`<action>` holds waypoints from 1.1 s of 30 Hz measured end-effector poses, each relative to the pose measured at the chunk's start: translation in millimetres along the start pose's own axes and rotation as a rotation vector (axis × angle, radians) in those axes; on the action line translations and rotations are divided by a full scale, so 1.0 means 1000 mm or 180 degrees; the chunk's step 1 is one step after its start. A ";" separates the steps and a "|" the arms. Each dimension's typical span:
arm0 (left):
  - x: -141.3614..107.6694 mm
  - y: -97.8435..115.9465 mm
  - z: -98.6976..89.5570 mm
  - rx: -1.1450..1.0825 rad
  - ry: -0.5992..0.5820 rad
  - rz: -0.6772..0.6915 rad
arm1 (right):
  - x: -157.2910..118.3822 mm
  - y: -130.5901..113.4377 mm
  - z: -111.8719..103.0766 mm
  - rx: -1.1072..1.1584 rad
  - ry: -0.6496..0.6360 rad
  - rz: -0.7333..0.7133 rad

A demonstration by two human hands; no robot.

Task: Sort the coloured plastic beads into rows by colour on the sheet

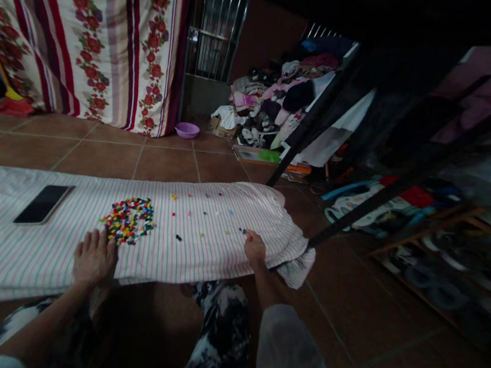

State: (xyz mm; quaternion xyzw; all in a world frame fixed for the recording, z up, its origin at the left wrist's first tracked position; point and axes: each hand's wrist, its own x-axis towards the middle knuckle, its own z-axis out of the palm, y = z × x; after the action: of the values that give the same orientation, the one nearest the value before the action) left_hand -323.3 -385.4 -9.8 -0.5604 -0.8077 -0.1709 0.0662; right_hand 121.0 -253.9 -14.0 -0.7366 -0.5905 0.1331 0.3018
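Observation:
A heap of small, bead-like coloured pieces (130,220) lies on a striped cloth (149,262). My left hand (94,258) rests flat on the cloth, fingers stretched out, their tips at the heap's near left edge. To the right, single pieces and small groups are spread apart, among them a yellow group (174,197), a black group (179,237) and a blue piece (231,212). At the cloth's right side my right hand (255,249) has its fingers pinched together by a small dark piece (245,231), which appears to be at the fingertips.
A phone (44,204) lies on the cloth at the left. Dark slanted bars (310,120) rise past the cloth's right end. Beyond are a purple basin (187,130), piled clothes (280,92), a flowered curtain (88,36) and a shoe rack (439,258) on the tiled floor.

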 end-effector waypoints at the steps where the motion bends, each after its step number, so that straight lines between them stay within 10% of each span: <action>1: 0.001 0.002 -0.002 0.0069 -0.0089 -0.0038 | -0.001 0.002 0.001 0.0148 -0.0001 -0.0095; 18: 0.014 0.001 0.013 0.0027 -0.0161 0.0245 | -0.024 -0.031 0.019 0.1018 0.0747 -0.0459; 33: -0.006 -0.041 0.017 0.0116 0.0023 0.0370 | -0.126 -0.205 0.110 0.0906 -0.1567 -0.2114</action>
State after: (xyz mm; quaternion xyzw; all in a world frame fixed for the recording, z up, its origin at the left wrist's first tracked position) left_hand -357.5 -397.9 -36.1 -0.6044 -0.7765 -0.1541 0.0891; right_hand -135.3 -317.0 3.8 -0.4041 -0.8254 0.2806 0.2770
